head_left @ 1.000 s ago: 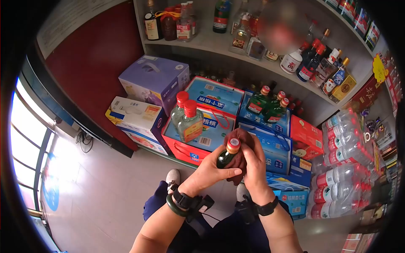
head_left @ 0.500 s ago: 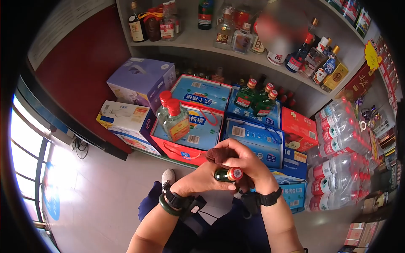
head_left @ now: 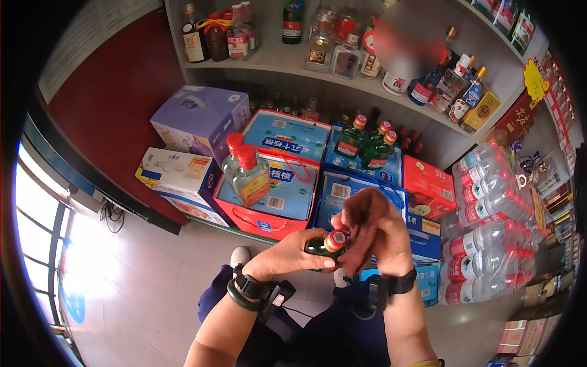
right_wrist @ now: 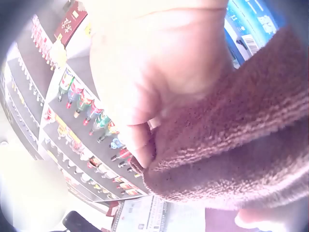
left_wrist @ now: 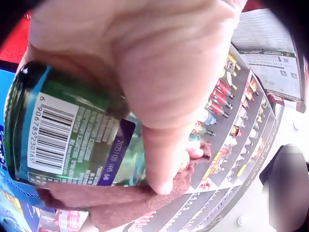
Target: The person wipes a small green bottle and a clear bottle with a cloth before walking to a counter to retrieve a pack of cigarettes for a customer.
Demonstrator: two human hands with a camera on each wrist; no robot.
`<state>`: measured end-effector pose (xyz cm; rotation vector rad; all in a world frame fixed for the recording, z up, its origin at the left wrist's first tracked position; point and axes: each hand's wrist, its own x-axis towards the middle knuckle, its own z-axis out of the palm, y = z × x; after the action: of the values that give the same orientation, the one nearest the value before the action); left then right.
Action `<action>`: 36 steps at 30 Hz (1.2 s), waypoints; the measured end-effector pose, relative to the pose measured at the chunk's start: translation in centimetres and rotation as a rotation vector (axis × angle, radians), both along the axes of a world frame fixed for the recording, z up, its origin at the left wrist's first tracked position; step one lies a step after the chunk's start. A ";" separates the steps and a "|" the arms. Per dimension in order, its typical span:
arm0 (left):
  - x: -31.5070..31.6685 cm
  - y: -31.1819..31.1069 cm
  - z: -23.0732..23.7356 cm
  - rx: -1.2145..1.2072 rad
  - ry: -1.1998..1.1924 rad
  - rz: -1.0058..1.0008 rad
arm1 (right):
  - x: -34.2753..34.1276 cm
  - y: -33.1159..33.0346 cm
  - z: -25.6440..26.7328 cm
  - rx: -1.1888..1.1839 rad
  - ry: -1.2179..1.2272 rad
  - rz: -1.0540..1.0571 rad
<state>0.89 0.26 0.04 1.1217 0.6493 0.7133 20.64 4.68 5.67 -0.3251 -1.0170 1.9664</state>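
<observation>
While left hand (head_left: 284,254) grips bottle (head_left: 315,246), right hand (head_left: 392,241) pinches cloth (head_left: 365,227) at its two o'clock; step judged wiping, next likely requiring rotation.

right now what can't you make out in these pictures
Head view: base of held green bottle, hidden by left hand.
Head view: top of white container, blurred.
Right wrist view: some fingers of right hand, behind brown cloth.
Left wrist view: fine print on label, too small.

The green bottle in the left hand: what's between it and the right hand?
A brown cloth is between the green bottle and the right hand, which holds the cloth. You can see it in the head view.
</observation>
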 end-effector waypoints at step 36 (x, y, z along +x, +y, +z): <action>2.2 0.8 -1.4 -0.283 -0.811 0.456 | -5.7 -0.2 -4.7 0.645 -0.769 -0.531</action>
<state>3.04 1.09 -1.37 0.3476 0.2818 1.3208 14.96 4.51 0.99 -0.9052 -1.7557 0.9465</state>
